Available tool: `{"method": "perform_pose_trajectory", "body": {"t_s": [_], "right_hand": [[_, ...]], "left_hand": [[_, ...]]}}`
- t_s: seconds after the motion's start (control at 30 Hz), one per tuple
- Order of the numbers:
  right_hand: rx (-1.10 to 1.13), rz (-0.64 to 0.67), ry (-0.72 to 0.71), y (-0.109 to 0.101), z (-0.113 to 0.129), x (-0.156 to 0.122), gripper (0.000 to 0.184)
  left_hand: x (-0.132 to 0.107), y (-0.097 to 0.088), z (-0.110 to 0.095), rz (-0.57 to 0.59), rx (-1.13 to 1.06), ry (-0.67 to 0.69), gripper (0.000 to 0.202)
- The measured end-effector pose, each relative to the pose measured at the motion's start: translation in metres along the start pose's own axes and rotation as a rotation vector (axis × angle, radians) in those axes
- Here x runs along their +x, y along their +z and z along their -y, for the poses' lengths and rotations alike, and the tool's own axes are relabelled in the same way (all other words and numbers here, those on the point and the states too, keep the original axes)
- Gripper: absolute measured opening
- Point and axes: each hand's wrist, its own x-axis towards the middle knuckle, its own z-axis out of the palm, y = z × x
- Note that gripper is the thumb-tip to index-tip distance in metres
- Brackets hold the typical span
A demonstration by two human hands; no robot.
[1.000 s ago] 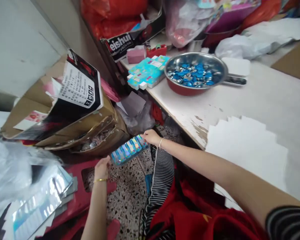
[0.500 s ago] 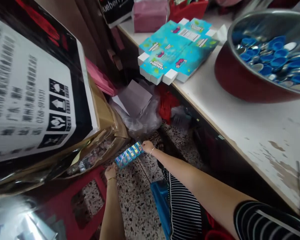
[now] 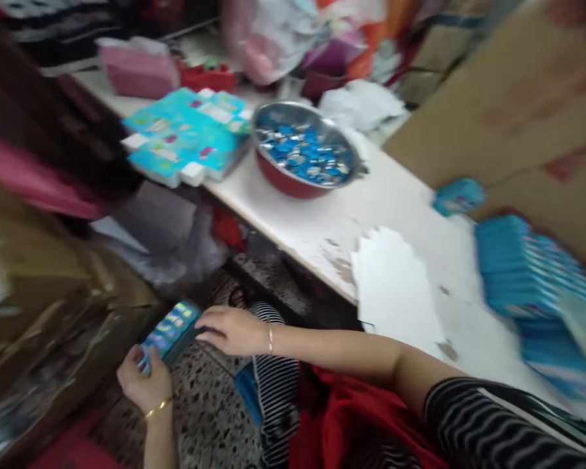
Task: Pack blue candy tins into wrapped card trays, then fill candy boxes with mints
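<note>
A slim blue box (image 3: 172, 329) with rows of shiny, multicoloured cells on top is held low over the speckled floor, tilted up to the right. My left hand (image 3: 144, 379) is closed around its near end, thumb on top. At the far right end, my right hand (image 3: 232, 330) has its thumb and fingertips at the box's corner, seemingly pinching it. Blur hides the exact contact there. To the left of the box sits an opened brown carton (image 3: 63, 280) with clear plastic inside.
On the white table (image 3: 293, 225) are a flattened turquoise carton (image 3: 176, 140), a red-sided bowl (image 3: 288, 185) of blue and silver pieces, white card sheets (image 3: 395, 283) and stacked blue boxes (image 3: 502, 260). Blue boxes lean near a large cardboard sheet (image 3: 508, 117). Plastic bags (image 3: 176, 260) lie beneath.
The view has swung right, showing more of the table. Both hands and the blue box appear larger and nearer the camera, and the hands are closer together.
</note>
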Motion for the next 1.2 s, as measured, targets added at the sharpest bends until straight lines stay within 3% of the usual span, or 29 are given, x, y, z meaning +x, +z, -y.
{"method": "perform_pose_trajectory", "body": {"t_s": [0.03, 0.1, 0.2, 0.27, 0.33, 0.4, 0.5, 0.63, 0.8, 0.9, 1.03, 1.13, 1.2], "right_hand": [[-0.013, -0.112, -0.103, -0.029, 0.009, -0.028, 0.024], [-0.074, -0.362, -0.119, -0.089, 0.019, -0.097, 0.022], [-0.166, -0.805, 0.129, -0.159, 0.010, -0.216, 0.020], [-0.196, -0.999, 0.328, -0.179, -0.007, -0.288, 0.022], [-0.193, -1.088, 0.460, -0.179, -0.024, -0.345, 0.026], [-0.148, -1.099, 0.527, -0.167, -0.036, -0.384, 0.028], [-0.026, -1.061, 0.545, -0.145, -0.046, -0.414, 0.028], [0.151, -1.005, 0.528, -0.130, -0.059, -0.430, 0.027], [0.268, -1.014, 0.479, -0.130, -0.071, -0.438, 0.025], [0.319, -1.029, 0.441, -0.130, -0.074, -0.442, 0.023], [0.432, -1.018, 0.391, -0.130, -0.079, -0.446, 0.024], [0.454, -0.986, 0.393, -0.132, -0.079, -0.449, 0.025], [0.317, -1.020, 0.407, -0.133, -0.075, -0.448, 0.026]], "left_hand": [[-0.007, 0.005, -0.035, -0.015, -0.052, 0.137, 0.030], [-0.031, 0.011, -0.116, 0.086, -0.199, 0.484, 0.026], [-0.088, 0.016, -0.233, 0.536, -0.362, 1.036, 0.031], [-0.131, 0.024, -0.290, 0.766, -0.315, 1.316, 0.045], [-0.167, 0.037, -0.323, 0.906, -0.213, 1.490, 0.065], [-0.193, 0.050, -0.337, 0.982, -0.097, 1.574, 0.069], [-0.208, 0.064, -0.341, 1.042, 0.013, 1.621, 0.053], [-0.201, 0.063, -0.354, 1.097, 0.083, 1.627, 0.037], [-0.204, 0.055, -0.380, 1.105, 0.263, 1.686, 0.057], [-0.208, 0.055, -0.384, 1.104, 0.290, 1.701, 0.049], [-0.202, 0.056, -0.391, 1.203, 0.308, 1.630, 0.048], [-0.192, 0.057, -0.406, 1.373, 0.320, 1.495, 0.046], [-0.185, 0.061, -0.418, 1.512, 0.282, 1.360, 0.041]]}}
